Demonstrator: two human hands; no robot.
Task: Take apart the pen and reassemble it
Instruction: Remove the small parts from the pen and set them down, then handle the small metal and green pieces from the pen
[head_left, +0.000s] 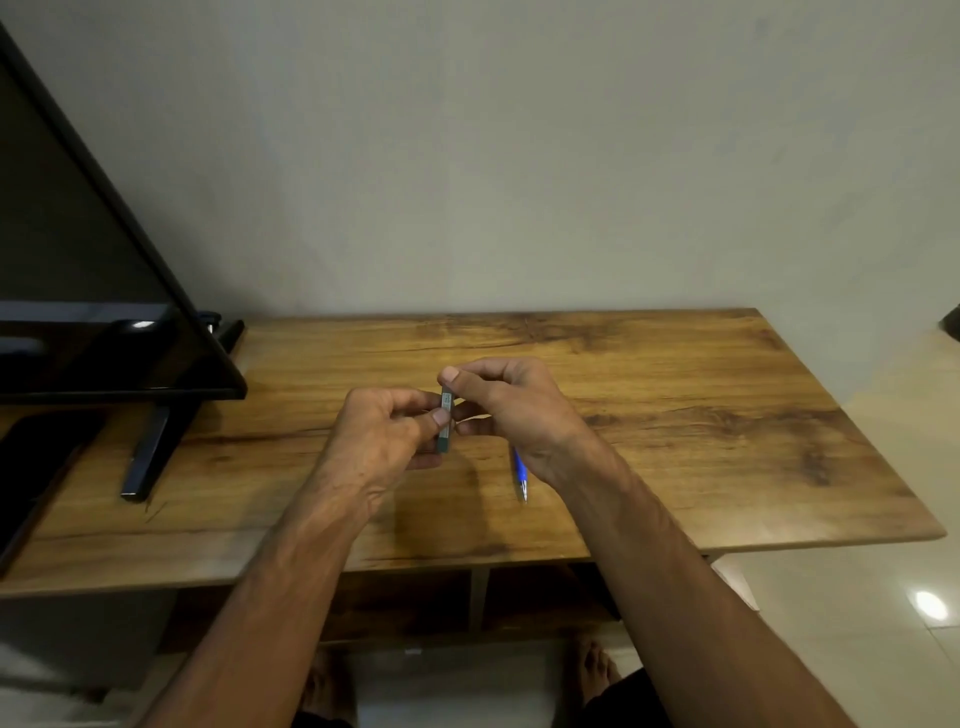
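From the head camera, both bare hands meet above the middle of a wooden worktop. Between them stands a short grey pen piece, held nearly upright and clear of the wood. The left hand has its grip closed on the lower part of that piece, thumb pressing it against the curled fingers. The right hand has its grip closed on the upper end, with the thumb tip over the top and the other fingers folded behind; what exactly the fingers do at the hidden side cannot be told. A thin pale strand seems to run from the piece toward the right fingers, but it is too blurred to identify.

Just below the right wrist, a blue pen part with a shiny tip lies flat on the worktop, tip pointing toward the person, its far end hidden under the hand.

At the left, a dark screen leans on its black stand, well apart from the hands. Bare feet show on the tiled floor beneath the worktop's near edge.
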